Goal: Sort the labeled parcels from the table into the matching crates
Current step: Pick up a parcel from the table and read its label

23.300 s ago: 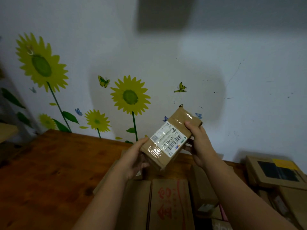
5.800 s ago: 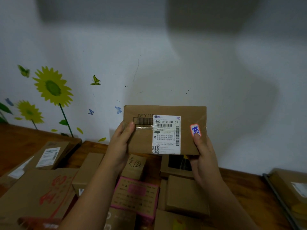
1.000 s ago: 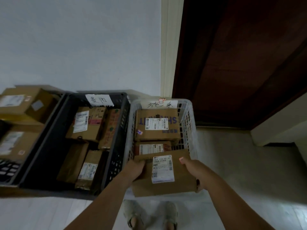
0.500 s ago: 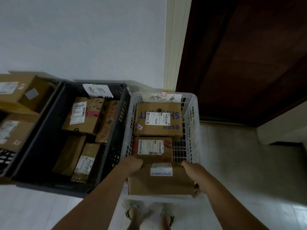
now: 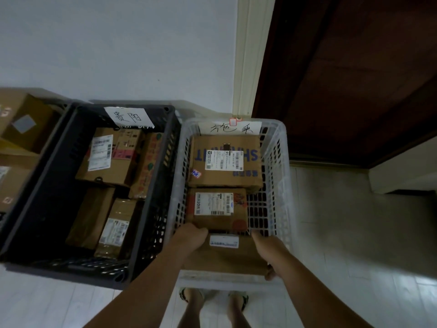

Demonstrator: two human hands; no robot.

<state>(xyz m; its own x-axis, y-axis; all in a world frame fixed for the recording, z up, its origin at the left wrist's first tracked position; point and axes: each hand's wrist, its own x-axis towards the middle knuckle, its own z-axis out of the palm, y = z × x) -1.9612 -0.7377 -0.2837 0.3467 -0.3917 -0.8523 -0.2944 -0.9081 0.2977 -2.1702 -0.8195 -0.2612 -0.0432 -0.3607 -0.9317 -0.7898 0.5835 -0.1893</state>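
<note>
Down at the 6 o'clock end of the white perforated plastic crate [image 5: 281,185], the brown cardboard parcel with a white label [image 5: 227,259] is held between both hands. The left hand [image 5: 191,237] curls its fingers over the parcel's 9 o'clock end, and the right hand [image 5: 269,247] clasps its 3 o'clock end. At 12 o'clock of it in that crate lies a smaller labelled cardboard box [image 5: 220,209], and a black plastic crate [image 5: 151,223] stands just beside at 9 o'clock.

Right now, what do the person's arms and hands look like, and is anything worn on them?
The left hand and right hand are bare: no gloves. The left forearm and right forearm show no sleeve, watch or bracelet. Whether rings are worn cannot be told.
</note>
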